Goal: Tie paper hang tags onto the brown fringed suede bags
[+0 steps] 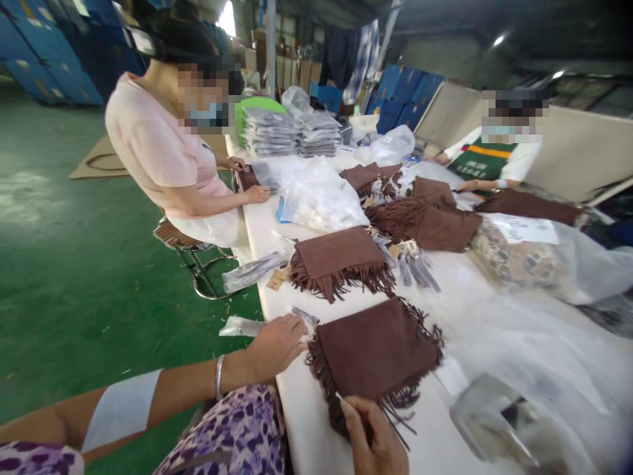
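Pinching the fringe of the brown scarf [378, 353] just ahead, the right hand [370, 439] is seemingly straightening it; the left hand [277, 343], grip unclear, is resting alongside, probably needing to steady the corner.

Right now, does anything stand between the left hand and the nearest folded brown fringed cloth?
Nothing visible: the left hand lies right beside the folded brown fringed cloth; the right hand touches its fringe.

Two co-workers [163, 152] [494, 161], two packet stacks [270, 132] [319, 134], at least six brown scarves [376, 349] [339, 258] [438, 227] [366, 177] [432, 190] [529, 206].
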The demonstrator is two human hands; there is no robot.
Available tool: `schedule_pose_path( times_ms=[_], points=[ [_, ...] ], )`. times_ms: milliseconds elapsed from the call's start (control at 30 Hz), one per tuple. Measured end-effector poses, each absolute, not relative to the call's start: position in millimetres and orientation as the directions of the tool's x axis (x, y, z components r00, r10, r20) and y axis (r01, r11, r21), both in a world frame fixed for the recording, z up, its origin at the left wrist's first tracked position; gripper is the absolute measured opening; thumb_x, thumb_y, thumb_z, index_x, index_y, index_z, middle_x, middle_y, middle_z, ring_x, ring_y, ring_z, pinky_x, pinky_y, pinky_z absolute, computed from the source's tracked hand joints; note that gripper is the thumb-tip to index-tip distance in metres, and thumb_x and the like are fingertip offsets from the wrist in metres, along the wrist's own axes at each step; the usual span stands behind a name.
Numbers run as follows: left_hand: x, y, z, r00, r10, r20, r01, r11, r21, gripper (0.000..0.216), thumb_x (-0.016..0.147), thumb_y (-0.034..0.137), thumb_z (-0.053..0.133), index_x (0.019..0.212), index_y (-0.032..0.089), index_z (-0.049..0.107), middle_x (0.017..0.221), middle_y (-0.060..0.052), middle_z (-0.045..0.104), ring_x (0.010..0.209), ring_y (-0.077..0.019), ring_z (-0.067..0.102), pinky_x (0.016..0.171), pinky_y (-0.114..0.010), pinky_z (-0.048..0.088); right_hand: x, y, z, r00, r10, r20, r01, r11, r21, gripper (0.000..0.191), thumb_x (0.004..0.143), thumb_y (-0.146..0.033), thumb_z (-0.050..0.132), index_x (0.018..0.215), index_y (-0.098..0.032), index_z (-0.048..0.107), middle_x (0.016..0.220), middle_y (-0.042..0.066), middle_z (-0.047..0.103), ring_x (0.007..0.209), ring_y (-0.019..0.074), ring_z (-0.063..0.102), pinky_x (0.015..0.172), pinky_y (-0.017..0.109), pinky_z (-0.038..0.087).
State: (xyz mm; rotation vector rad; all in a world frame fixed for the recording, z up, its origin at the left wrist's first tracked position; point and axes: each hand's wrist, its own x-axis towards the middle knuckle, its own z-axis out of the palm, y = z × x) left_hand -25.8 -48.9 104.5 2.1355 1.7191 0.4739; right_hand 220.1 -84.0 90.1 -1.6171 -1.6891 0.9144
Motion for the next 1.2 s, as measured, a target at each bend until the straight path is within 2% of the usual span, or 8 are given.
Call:
schedule_pose_path(
  times_ms=[100,167,333,467,567,667,867,1200],
  points=[
    [-34.7,-34.1,87.9,0.238,0.971,0.035,0.934,-0.239,0.264,0.022,0.087,0.033,0.063,0.100,0.015,0.058,0.105,-0.012,0.059,0.105,-0.0292,0.052,0.090,-0.042,0.044,193.7,-58.3,99.8,-0.172,0.985,0.014,0.573,0.111,-0.812,0.036,0.086,-0.055,0.052,0.084,-0.023,0.069,0.076,0.002,0.069,0.066,0.0166,0.062,0.063,0.023,0.047],
    [-34.8,-25.5,79.3,0.284,0.959,0.024,0.930,-0.281,0.236,0.014,0.088,0.026,0.059,0.096,0.015,0.059,0.101,-0.012,0.060,0.102,-0.0291,0.053,0.087,-0.041,0.045,175.3,-41.1,102.6,-0.234,0.972,0.003,0.592,0.145,-0.793,0.029,0.088,-0.048,0.052,0.085,-0.023,0.067,0.078,0.001,0.069,0.068,0.0158,0.062,0.064,0.022,0.046],
    [-49.8,-14.0,88.8,0.388,0.916,-0.100,0.793,-0.276,0.543,0.011,0.085,0.013,0.050,0.088,0.017,0.060,0.091,-0.007,0.064,0.086,-0.0216,0.059,0.076,-0.029,0.046,147.9,-13.0,93.1,-0.286,0.958,-0.012,0.647,0.184,-0.740,0.021,0.090,-0.039,0.047,0.086,-0.025,0.062,0.083,-0.001,0.067,0.074,0.0165,0.061,0.069,0.025,0.043],
    [-70.4,-10.7,98.5,0.443,0.797,-0.409,0.588,0.086,0.804,0.017,0.074,0.008,0.046,0.078,0.018,0.059,0.064,0.002,0.057,0.061,-0.0143,0.058,0.055,-0.020,0.040,144.5,-10.5,80.2,-0.323,0.944,-0.069,0.676,0.179,-0.715,0.019,0.091,-0.037,0.047,0.086,-0.025,0.061,0.084,-0.002,0.067,0.075,0.0167,0.061,0.070,0.025,0.041],
    [-77.1,-9.2,95.7,0.445,0.733,-0.514,0.472,0.296,0.830,0.023,0.068,0.011,0.046,0.083,0.019,0.062,0.057,0.004,0.055,0.056,-0.0136,0.055,0.049,-0.019,0.036,143.6,-14.2,78.2,-0.360,0.930,-0.076,0.664,0.199,-0.721,0.018,0.092,-0.036,0.047,0.088,-0.026,0.061,0.086,-0.002,0.067,0.077,0.0165,0.062,0.070,0.025,0.042],
    [-76.5,-9.2,91.9,0.409,0.746,-0.525,0.421,0.356,0.834,0.011,0.066,0.016,0.051,0.072,0.018,0.060,0.055,0.004,0.054,0.054,-0.0117,0.050,0.049,-0.019,0.035,141.2,-16.1,81.5,-0.388,0.919,-0.069,0.649,0.220,-0.729,0.017,0.092,-0.034,0.046,0.090,-0.026,0.062,0.088,-0.002,0.067,0.080,0.0161,0.062,0.072,0.024,0.042],
    [-73.4,-11.0,85.8,0.413,0.791,-0.450,0.338,0.326,0.883,0.019,0.075,0.034,0.053,0.070,0.017,0.059,0.061,0.004,0.053,0.052,-0.0095,0.045,0.047,-0.019,0.033,132.0,-12.9,87.2,-0.459,0.888,-0.013,0.693,0.349,-0.631,0.017,0.094,-0.028,0.044,0.087,-0.026,0.059,0.086,-0.001,0.063,0.076,0.0165,0.059,0.068,0.026,0.039],
    [-76.4,-9.4,98.6,0.451,0.795,-0.406,0.392,0.231,0.890,0.012,0.070,0.019,0.046,0.061,0.018,0.053,0.054,0.004,0.052,0.053,-0.0104,0.050,0.050,-0.019,0.036,122.5,-10.1,91.5,-0.533,0.846,0.016,0.731,0.470,-0.495,0.018,0.095,-0.022,0.043,0.088,-0.026,0.059,0.085,0.000,0.059,0.071,0.0157,0.058,0.063,0.027,0.034]
  ],
)
